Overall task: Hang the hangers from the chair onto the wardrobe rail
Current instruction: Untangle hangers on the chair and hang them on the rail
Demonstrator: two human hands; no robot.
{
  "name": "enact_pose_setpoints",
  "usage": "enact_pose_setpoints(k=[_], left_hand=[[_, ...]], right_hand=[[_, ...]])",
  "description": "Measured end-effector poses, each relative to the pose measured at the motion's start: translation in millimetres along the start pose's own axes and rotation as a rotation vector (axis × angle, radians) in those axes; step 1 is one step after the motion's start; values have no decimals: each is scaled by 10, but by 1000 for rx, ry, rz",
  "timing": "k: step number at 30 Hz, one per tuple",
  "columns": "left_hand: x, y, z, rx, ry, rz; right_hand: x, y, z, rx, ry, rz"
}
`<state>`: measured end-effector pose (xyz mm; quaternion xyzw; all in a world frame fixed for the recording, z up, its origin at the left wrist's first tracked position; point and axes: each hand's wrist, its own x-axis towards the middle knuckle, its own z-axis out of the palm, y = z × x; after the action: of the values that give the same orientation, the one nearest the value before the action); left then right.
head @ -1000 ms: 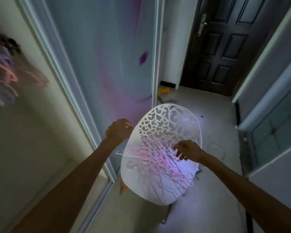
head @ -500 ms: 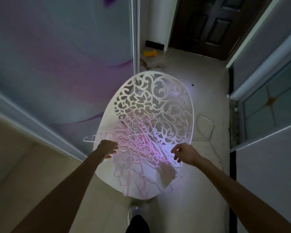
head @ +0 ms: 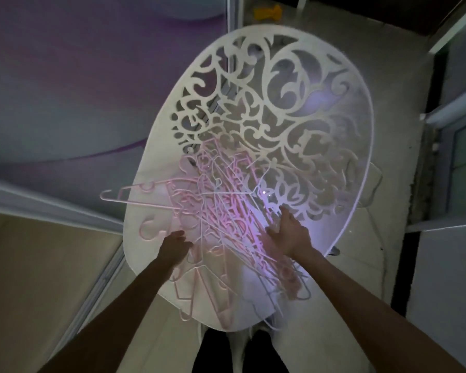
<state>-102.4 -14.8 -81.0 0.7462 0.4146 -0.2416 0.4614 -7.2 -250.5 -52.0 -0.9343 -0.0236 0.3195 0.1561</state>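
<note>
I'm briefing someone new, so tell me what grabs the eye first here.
A tangled heap of pale pink plastic hangers lies mid-frame on the seat of a white chair with a scroll-cut openwork back. The left hand and right hand reach into the heap from below.

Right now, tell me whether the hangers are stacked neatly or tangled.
Tangled: the hangers cross at many angles in a loose heap on the chair.
</note>
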Motion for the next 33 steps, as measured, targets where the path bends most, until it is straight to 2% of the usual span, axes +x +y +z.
enact_pose_setpoints(k=[4, 9, 11, 13, 16, 18, 23, 26, 28, 30, 32, 33], left_hand=[[63, -125, 166, -79, 50, 25], [20, -107, 185, 19, 33, 126], [34, -108, 158, -54, 92, 178], [55, -137, 96, -81, 220, 189], [9, -262, -48, -76, 428, 43], [-19, -388, -114, -61, 456, -11], [-84, -549, -164, -126, 312, -150], [-120, -504, -54, -86, 386, -63], [-124, -423, 15, -92, 408, 19], [-68, -367, 49, -119, 307, 55], [-22, -381, 48, -74, 192, 20], [-28, -411, 40, -39, 186, -13]], right_hand=[[107, 16, 209, 192, 174, 30], [42, 126, 240, 304, 401, -139], [55, 152, 141, 322, 459, -216], [36, 170, 12, 293, 479, -321], [-38, 232, -118, 293, 417, -467], [-85, 269, -190, 359, 326, -513], [-240, 165, -347, 441, 130, -592], [-330, 9, -455, 499, 66, -575], [-322, -52, -478, 561, -10, -497], [-237, -85, -485, 542, -53, -409], [-137, -117, -489, 454, -76, -368], [-98, -153, -478, 429, -91, -367]])
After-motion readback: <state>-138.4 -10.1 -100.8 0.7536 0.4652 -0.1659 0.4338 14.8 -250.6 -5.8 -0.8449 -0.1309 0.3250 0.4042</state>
